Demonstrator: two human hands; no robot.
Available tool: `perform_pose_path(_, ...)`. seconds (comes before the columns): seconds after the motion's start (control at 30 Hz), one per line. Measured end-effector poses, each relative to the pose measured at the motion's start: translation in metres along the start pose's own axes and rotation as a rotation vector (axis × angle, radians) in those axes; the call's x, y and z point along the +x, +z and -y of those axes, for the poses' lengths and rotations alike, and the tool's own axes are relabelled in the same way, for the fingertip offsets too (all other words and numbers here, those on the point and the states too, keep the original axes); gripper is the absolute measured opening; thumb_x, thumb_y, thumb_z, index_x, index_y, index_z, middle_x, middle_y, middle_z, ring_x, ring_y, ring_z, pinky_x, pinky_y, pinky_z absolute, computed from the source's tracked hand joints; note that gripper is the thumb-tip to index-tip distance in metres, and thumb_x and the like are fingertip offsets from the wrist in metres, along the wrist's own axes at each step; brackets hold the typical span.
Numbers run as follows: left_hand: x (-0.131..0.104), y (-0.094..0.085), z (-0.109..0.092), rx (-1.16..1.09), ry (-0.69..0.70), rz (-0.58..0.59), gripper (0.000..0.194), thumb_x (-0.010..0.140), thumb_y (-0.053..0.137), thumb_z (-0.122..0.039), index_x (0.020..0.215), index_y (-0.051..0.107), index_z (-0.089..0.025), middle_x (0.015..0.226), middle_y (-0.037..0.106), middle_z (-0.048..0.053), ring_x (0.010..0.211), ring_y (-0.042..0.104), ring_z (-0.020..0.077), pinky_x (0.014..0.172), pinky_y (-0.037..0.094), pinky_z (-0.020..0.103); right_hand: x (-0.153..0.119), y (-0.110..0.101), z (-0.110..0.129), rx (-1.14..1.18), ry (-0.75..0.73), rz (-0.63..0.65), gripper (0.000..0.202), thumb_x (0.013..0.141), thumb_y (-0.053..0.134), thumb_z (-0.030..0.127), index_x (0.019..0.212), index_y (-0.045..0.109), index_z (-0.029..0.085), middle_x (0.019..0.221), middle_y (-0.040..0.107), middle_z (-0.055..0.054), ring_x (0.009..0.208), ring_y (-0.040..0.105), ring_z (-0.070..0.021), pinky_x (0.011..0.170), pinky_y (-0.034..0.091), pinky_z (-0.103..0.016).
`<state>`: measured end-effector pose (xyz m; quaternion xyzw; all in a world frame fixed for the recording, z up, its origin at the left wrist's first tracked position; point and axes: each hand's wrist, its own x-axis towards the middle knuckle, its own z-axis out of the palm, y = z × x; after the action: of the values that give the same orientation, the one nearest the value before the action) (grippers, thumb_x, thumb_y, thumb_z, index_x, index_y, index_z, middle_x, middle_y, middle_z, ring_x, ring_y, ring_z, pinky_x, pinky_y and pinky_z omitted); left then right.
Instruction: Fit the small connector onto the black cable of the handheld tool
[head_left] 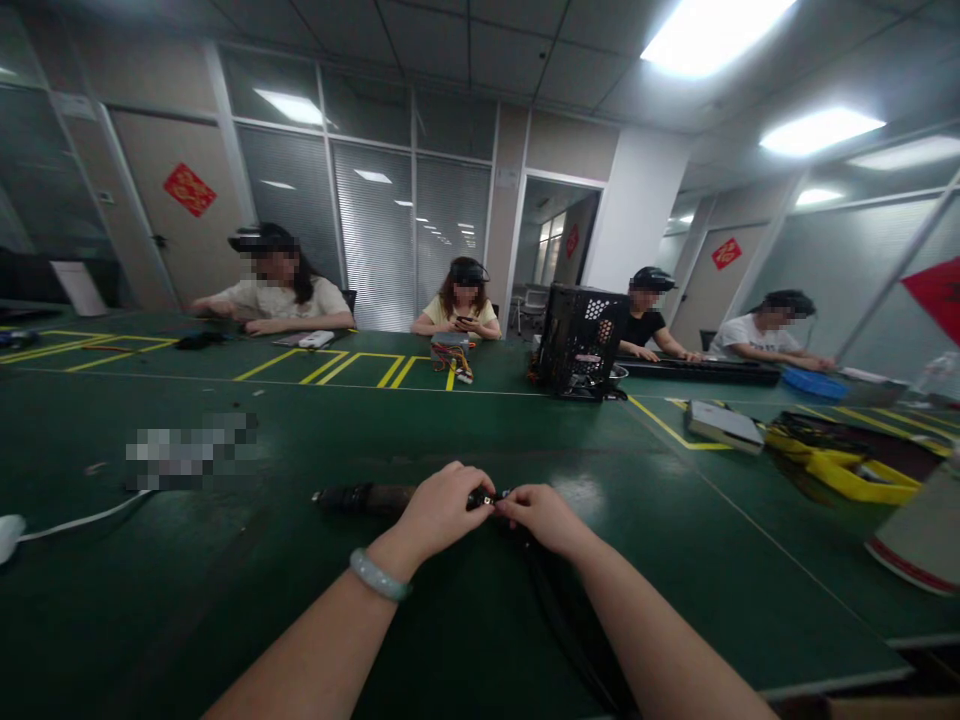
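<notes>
A dark electric screwdriver [375, 499] lies across the green table, its metal tip pointing left. My left hand [444, 508], with a pale bangle on the wrist, is closed around the screwdriver's rear end. A small bright metal part shows at that end, right by my fingertips. My right hand [541, 515] is pinched close beside it on the end of a black cable [559, 610]. The cable runs down toward the table's near edge, partly behind my right forearm. Whether the cable end touches the screwdriver cannot be made out.
A black computer case [581, 340] stands ahead on the green table [300, 610]. A power supply with loose wires [452, 352], a flat grey box [724, 427] and a yellow tray [862, 478] lie farther off. A white cord [82, 521] is at left. Several people sit across the table.
</notes>
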<state>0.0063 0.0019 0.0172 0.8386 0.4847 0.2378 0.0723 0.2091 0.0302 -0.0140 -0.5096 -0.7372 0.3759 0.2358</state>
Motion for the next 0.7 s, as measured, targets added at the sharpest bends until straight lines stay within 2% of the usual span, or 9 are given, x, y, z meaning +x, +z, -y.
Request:
perform_pose_path(0.43,-0.0002,-0.0055,-0.0047,-0.005,0.003,0.042,0.012,0.087,0.057,-0.030,0.094,0.065,-0.026,0.098,0.066,-0.001,0.096,0.056,0.0187,0.079,0.042,0.029,-0.0040,-0.0025,0.0056,0.019,0.037,0.017,0.028,0.084,0.060,0.042,0.079,0.070,0.016,0.066,0.064,0.000,0.054,0.051,-0.0107,0.048,0.032,-0.021)
perform_pose_path(0.7,0.0002,-0.0050,-0.0014,0.023,0.000,0.048,0.018,0.088,0.055,-0.036,0.096,0.065,-0.023,0.099,0.065,0.002,0.093,0.057,0.0203,0.078,0.043,0.032,-0.0020,-0.0009,0.0033,0.016,0.000,0.001,0.027,0.085,0.059,0.039,0.077,0.070,0.016,0.067,0.065,-0.001,0.058,0.053,-0.0112,0.053,0.035,-0.021)
